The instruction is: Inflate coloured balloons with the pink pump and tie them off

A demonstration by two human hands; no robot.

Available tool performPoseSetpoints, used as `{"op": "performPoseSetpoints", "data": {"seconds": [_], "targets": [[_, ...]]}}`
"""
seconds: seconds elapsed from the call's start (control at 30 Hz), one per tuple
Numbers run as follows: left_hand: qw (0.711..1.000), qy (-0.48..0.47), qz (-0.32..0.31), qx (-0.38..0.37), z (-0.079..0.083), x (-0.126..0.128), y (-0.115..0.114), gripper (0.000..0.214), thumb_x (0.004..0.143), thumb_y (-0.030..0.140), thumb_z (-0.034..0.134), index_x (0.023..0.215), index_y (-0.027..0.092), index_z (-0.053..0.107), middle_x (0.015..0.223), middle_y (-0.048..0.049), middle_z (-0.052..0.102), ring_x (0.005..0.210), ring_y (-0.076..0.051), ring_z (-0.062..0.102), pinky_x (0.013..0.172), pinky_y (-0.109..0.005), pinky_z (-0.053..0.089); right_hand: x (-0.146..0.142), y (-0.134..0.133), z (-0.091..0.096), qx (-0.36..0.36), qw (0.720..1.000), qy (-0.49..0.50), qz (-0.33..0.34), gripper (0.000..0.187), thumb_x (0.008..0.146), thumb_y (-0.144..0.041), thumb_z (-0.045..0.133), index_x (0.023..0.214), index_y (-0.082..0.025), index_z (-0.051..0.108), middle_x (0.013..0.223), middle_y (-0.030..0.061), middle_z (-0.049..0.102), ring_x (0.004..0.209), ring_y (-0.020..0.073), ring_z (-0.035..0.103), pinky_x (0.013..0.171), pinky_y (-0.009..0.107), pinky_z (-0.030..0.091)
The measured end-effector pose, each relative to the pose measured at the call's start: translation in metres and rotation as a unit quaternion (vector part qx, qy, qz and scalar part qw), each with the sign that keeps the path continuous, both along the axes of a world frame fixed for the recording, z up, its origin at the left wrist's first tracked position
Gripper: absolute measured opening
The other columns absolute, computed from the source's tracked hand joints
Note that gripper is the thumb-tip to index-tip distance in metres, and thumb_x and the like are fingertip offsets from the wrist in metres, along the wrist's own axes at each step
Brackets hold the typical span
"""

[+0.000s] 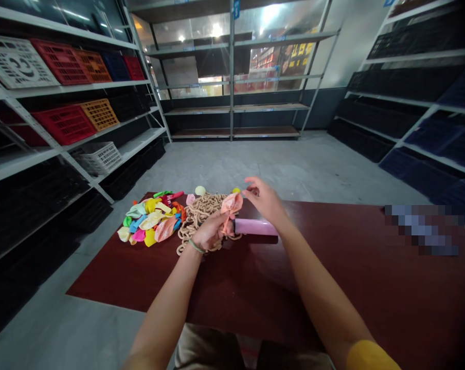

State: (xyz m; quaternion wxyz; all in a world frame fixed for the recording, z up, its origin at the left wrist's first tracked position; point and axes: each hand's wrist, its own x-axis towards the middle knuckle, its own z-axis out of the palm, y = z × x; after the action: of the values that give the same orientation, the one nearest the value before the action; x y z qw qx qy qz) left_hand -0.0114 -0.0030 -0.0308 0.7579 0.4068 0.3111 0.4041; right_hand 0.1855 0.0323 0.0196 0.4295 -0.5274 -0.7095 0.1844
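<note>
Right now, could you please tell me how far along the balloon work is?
Done: nothing clearly blown up yet. In hand: the left hand holds a limp peach balloon at the pink pump, the right hand beside it. Left: the pile of flat balloons.

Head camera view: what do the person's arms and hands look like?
Both forearms are bare, no gloves. The left hand has a thin green band round its wrist. The right hand looks bare; a yellow sleeve covers that upper arm.
</note>
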Motion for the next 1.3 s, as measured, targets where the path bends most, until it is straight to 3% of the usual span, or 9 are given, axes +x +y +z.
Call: {"op": "performPoseSetpoints", "data": {"seconds": [0.07, 0.17, 0.23, 0.37, 0.53, 0.77, 0.97, 1.17, 1.3], "targets": [[0.996, -0.036, 0.078, -0.012, 0.001, -0.002, 0.005, 0.028, 0.082, 0.043, 0.071, 0.089, 0.017, 0.065, 0.057, 0.0041, 0.049, 0.049, -0.007, 0.045, 0.055, -0.021, 0.049, 0.01, -0.001, 0.001, 0.012, 0.998, -0.06, -0.023, 0.027, 0.09, -0.031, 0.054, 0.117, -0.025, 0.058, 0.093, 0.0034, 0.069, 0.077, 0.0184, 0.063, 0.072, 0.033, 0.047], [0.988, -0.048, 0.15, -0.003, 0.003, -0.01, 0.011, 0.026, 0.084, 0.037, 0.07, 0.099, 0.017, 0.065, 0.064, 0.0039, 0.051, 0.054, -0.007, 0.049, 0.058, -0.019, 0.051, 0.025, -0.008, -0.007, 0.021, 0.975, -0.222, 0.009, 0.024, 0.093, -0.03, 0.052, 0.114, -0.025, 0.061, 0.091, 0.0048, 0.071, 0.078, 0.0204, 0.065, 0.071, 0.034, 0.047], [0.983, -0.04, 0.181, 0.009, 0.003, -0.016, 0.014, 0.027, 0.085, 0.032, 0.068, 0.106, 0.016, 0.065, 0.07, 0.0016, 0.058, 0.06, -0.008, 0.056, 0.062, -0.021, 0.054, 0.032, -0.018, -0.021, 0.038, 0.944, -0.324, 0.045, 0.026, 0.094, -0.033, 0.052, 0.116, -0.024, 0.062, 0.098, 0.0079, 0.072, 0.087, 0.0234, 0.065, 0.077, 0.037, 0.047], [0.971, -0.051, 0.234, 0.021, 0.002, -0.022, 0.018, 0.033, 0.085, 0.021, 0.066, 0.117, 0.015, 0.058, 0.09, -0.0046, 0.069, 0.077, -0.012, 0.067, 0.074, -0.025, 0.057, 0.04, -0.042, -0.059, 0.031, 0.91, -0.405, 0.084, 0.043, 0.096, -0.042, 0.049, 0.134, -0.022, 0.054, 0.127, 0.0117, 0.064, 0.111, 0.0284, 0.06, 0.09, 0.043, 0.045], [0.952, -0.09, 0.288, 0.046, 0.002, -0.023, 0.02, 0.047, 0.083, 0.017, 0.07, 0.125, 0.019, 0.05, 0.105, -0.008, 0.071, 0.089, -0.015, 0.071, 0.082, -0.028, 0.058, 0.045, -0.058, -0.087, 0.059, 0.903, -0.417, 0.085, 0.051, 0.095, -0.039, 0.05, 0.141, -0.018, 0.047, 0.131, 0.0123, 0.061, 0.11, 0.0273, 0.061, 0.091, 0.041, 0.044], [0.894, -0.155, 0.413, 0.07, 0.003, -0.032, 0.027, 0.046, 0.084, 0.017, 0.071, 0.125, 0.022, 0.05, 0.101, -0.0056, 0.072, 0.093, -0.015, 0.072, 0.089, -0.029, 0.055, 0.065, -0.064, -0.09, 0.15, 0.917, -0.367, -0.041, 0.048, 0.092, -0.038, 0.051, 0.136, -0.018, 0.051, 0.115, 0.011, 0.068, 0.094, 0.0245, 0.065, 0.075, 0.034, 0.048], [0.912, -0.147, 0.378, 0.06, -0.005, -0.022, 0.027, 0.043, 0.088, 0.024, 0.067, 0.128, 0.021, 0.051, 0.108, -0.0092, 0.072, 0.099, -0.018, 0.071, 0.086, -0.029, 0.057, 0.048, -0.076, -0.087, 0.185, 0.915, -0.358, -0.027, 0.048, 0.092, -0.037, 0.053, 0.136, -0.019, 0.052, 0.112, 0.0098, 0.069, 0.09, 0.0225, 0.067, 0.072, 0.031, 0.05], [0.886, -0.181, 0.422, 0.059, -0.004, -0.02, 0.027, 0.046, 0.087, 0.016, 0.066, 0.13, 0.021, 0.048, 0.108, -0.0085, 0.072, 0.097, -0.016, 0.071, 0.087, -0.028, 0.056, 0.041, -0.081, -0.086, 0.19, 0.916, -0.352, -0.03, 0.049, 0.092, -0.036, 0.054, 0.137, -0.018, 0.051, 0.114, 0.0102, 0.069, 0.089, 0.0219, 0.067, 0.072, 0.031, 0.051], [0.888, -0.179, 0.418, 0.062, -0.002, -0.019, 0.025, 0.048, 0.087, 0.015, 0.066, 0.131, 0.021, 0.047, 0.108, -0.0089, 0.072, 0.098, -0.017, 0.071, 0.088, -0.029, 0.056, 0.04, -0.081, -0.086, 0.189, 0.913, -0.361, -0.034, 0.048, 0.092, -0.038, 0.054, 0.136, -0.018, 0.051, 0.113, 0.0098, 0.069, 0.087, 0.0213, 0.067, 0.07, 0.03, 0.049]]}}
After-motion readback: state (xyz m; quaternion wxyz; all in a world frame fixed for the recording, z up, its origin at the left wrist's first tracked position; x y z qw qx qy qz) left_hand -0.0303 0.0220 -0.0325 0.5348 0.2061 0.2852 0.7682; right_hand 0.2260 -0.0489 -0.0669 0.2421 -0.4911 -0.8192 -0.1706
